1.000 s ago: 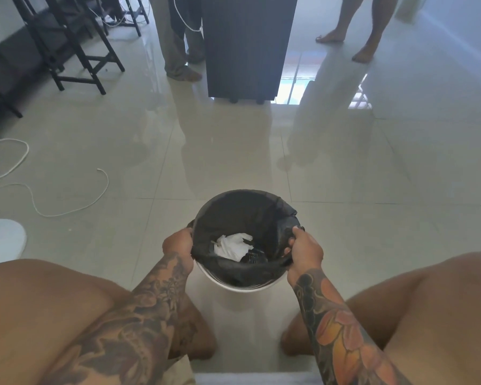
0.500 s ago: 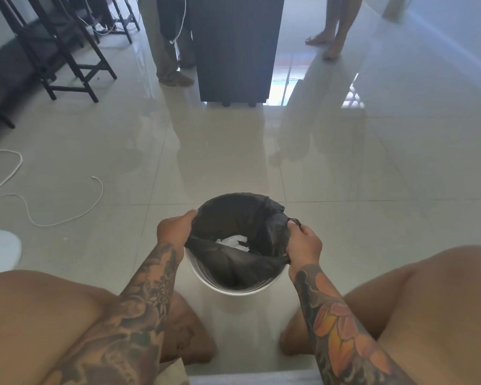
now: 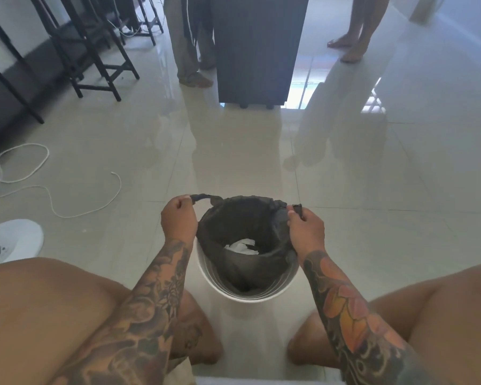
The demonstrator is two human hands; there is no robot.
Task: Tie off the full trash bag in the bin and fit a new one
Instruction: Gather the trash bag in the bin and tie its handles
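- Spreading across the whole frame: glossy pale tiled floor (image 3: 261, 151), with black stool frames (image 3: 89, 56) at upper left, a dark cabinet (image 3: 257, 45) at upper centre, white cord (image 3: 50, 195) looping at left, and other people's bare feet (image 3: 345, 48) at the top.
- Sitting at lower centre, between the bare knees: white bin (image 3: 247, 294), now showing more of its rim at the near side than half a second ago.
- Rising out of that bin: black trash bag (image 3: 242, 226), its edge peeled off the rim and lifted, where a second ago it was folded over it; white crumpled paper (image 3: 242, 247) lying inside.
- Gripping a twisted strand of bag edge, pulled out toward the left of the frame: left hand (image 3: 178, 218), fingers curled around it.
- Pinching the opposite edge at centre right: right hand (image 3: 306, 226), thumb and fingers closed on the plastic.
- Judging from this: freeing of the bag done, two ends ready for knotting; tying, removing and fitting a new bag all remaining.
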